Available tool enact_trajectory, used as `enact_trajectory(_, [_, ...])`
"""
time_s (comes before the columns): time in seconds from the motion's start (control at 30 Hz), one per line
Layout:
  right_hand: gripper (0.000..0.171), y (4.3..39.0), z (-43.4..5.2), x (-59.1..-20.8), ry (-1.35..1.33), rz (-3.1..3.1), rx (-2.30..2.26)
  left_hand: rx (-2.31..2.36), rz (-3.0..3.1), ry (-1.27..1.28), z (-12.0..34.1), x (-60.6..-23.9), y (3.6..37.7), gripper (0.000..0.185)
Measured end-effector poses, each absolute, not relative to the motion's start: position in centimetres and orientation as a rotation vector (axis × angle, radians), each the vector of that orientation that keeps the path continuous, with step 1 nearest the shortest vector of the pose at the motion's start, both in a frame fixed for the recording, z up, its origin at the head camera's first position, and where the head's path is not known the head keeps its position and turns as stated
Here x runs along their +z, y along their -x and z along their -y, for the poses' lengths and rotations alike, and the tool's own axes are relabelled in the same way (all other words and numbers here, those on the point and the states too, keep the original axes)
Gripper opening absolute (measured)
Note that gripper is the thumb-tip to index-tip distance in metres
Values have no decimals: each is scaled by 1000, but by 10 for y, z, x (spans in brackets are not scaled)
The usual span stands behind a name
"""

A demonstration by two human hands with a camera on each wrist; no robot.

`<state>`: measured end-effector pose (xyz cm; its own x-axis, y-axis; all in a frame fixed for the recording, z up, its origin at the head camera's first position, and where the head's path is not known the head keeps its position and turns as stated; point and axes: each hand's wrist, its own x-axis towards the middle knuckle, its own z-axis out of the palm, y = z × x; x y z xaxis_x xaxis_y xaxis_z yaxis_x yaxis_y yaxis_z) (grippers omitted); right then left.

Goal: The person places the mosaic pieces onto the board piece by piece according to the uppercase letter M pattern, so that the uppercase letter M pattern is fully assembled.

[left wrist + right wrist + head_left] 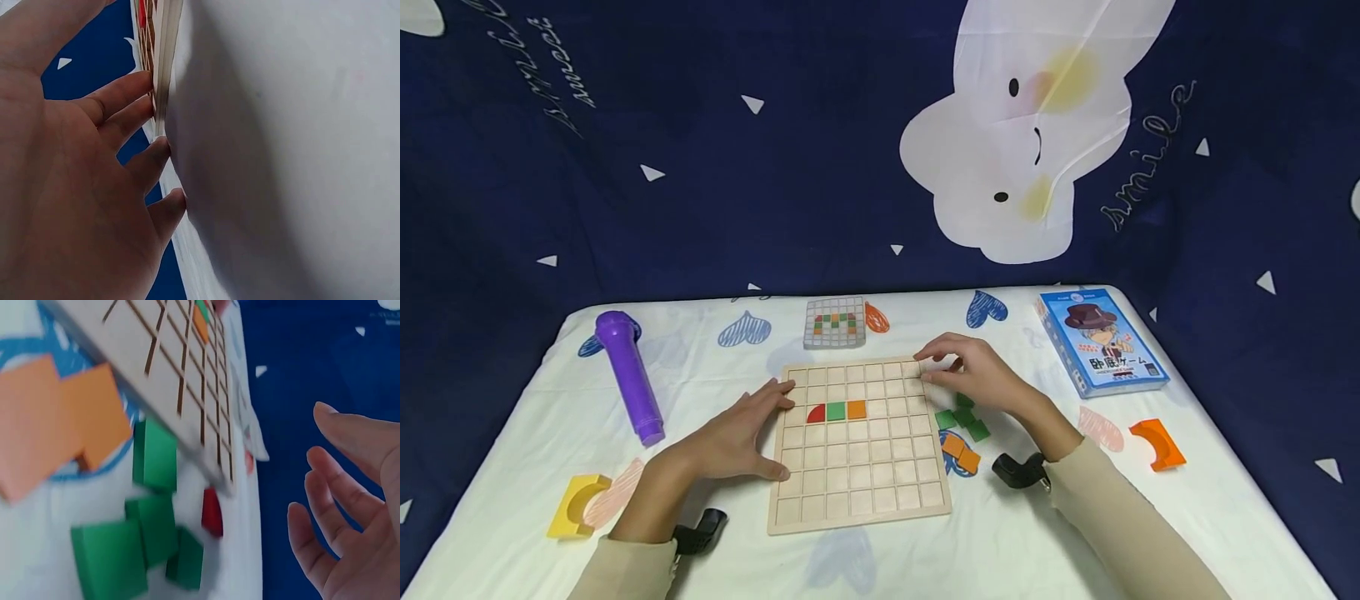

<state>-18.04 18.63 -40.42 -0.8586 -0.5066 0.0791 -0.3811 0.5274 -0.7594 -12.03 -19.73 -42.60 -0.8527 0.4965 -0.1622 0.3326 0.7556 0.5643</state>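
Head view, as I read it from my station: the left hand (730,437) lies flat with straight fingers against the left edge of the wooden grid board (859,446), holding nothing; the left wrist view confirms the fingertips (159,147) touching the board's edge. The right hand (973,375) hovers at the board's upper right corner, fingers relaxed and spread, and the right wrist view shows its palm empty. The board lies flat on the white tablecloth (1075,500), in the middle of the table. In its third row sit a red quarter-round piece (816,412), a green square (836,411) and an orange square (856,409), side by side and touching. Just right of the board lie loose green pieces (962,417) and orange pieces (961,452); the right wrist view also shows a small red piece (212,512) by the board's corner. Behind the board rests a pattern card (834,322). A purple microphone (628,375) lies far left, a blue box (1101,340) far right.
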Motion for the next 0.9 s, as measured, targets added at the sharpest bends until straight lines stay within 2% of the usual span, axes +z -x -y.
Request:
enact_trajectory(0.37, [30,180,-224,-418,571,-2689,-1187,799,-2655,-659,198,-427,121,89])
enact_trajectory(0.9, [37,162,-248,-439,522,-2701,-1037,808,-2645,-665,197,-425,120,89])
